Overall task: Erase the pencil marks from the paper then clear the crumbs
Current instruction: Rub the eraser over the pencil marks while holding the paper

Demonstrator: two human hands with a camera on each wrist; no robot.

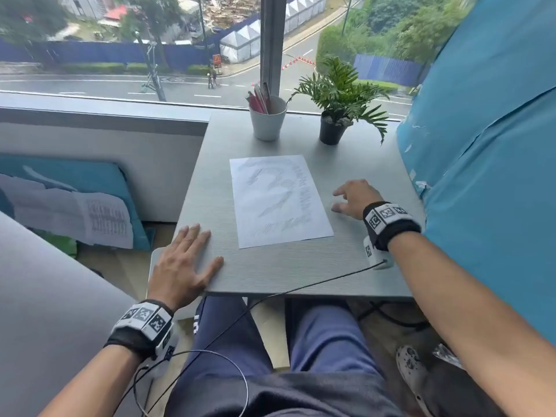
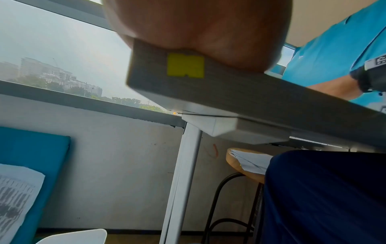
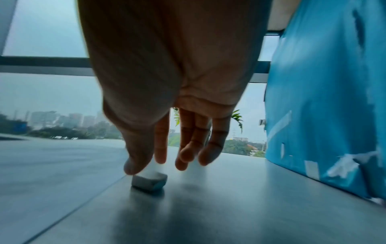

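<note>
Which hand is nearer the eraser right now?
Right. The right hand is directly over the eraser, thumb and fingertips at it, just right of the paper. The left hand lies flat at the table's near left corner, across the paper.

Left hand (image 1: 183, 260) flat on table (image 1: 270, 272); right hand (image 1: 355, 198) beside paper (image 1: 278, 200).

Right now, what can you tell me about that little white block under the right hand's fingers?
The eraser is a small whitish block with rounded, worn corners and a bluish tint on one end, rubbery by its look. It lies flat on the grey table, just right of the paper, whose pencil marks are not yet erased. The right hand reaches down over it; the thumb tip and forefinger look to be touching its top, though blur leaves it unclear whether they pinch it. In the head view the hand hides it.
</note>
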